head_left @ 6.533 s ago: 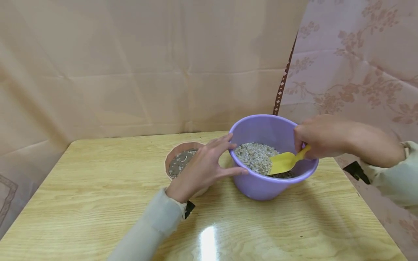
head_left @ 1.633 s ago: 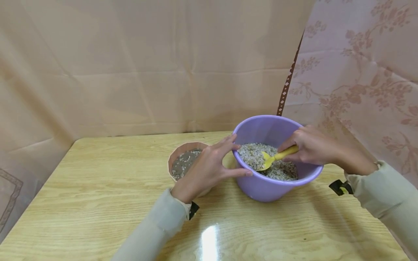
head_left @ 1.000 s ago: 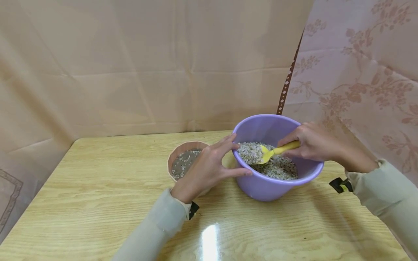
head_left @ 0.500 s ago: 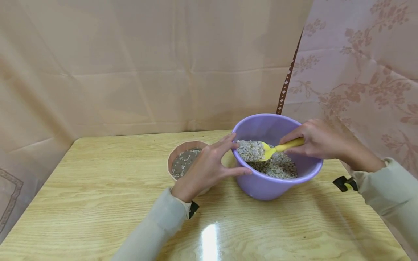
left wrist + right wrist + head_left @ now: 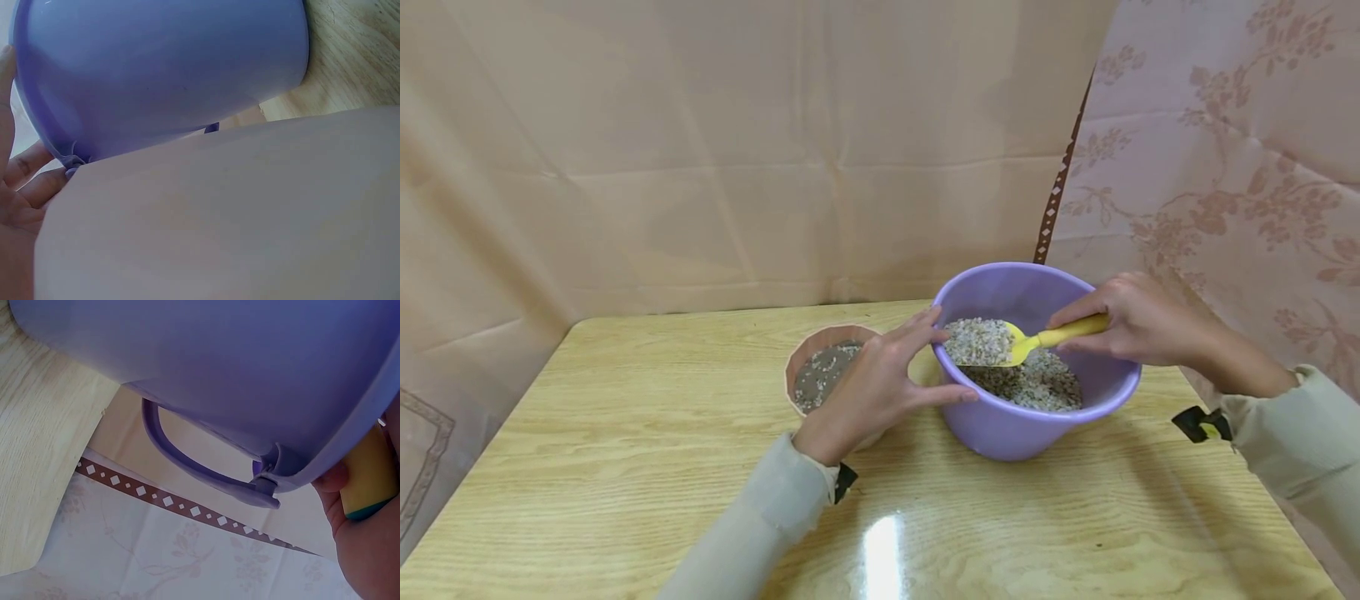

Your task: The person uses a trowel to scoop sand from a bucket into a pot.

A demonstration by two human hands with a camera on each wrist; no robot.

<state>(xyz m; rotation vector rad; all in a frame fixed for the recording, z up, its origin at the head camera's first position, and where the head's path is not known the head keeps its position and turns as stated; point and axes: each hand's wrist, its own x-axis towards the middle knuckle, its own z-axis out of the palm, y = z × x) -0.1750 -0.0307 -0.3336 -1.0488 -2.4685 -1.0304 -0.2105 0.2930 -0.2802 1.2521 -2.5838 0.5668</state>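
A purple bucket holds pale gravel and stands at the right of the table. My right hand grips the yellow handle of a small shovel above the bucket's opening. On its blade lies a heaped load of gravel. My left hand touches the bucket's near left rim, its fingertips over the edge and its thumb stretched along the rim. Behind that hand, partly hidden, stands a terracotta-coloured pot with grey contents and scattered pale grains. The right wrist view shows the shovel handle in my grasp.
A wood-grained table bears everything. Beige cloth hangs behind it, and a flowered cloth hangs at the right. In the right wrist view the bucket's looped handle hangs at its side.
The shovel, dug into the gravel earlier, has come up loaded and drawn slightly right with my right hand. My left hand keeps its place on the rim.
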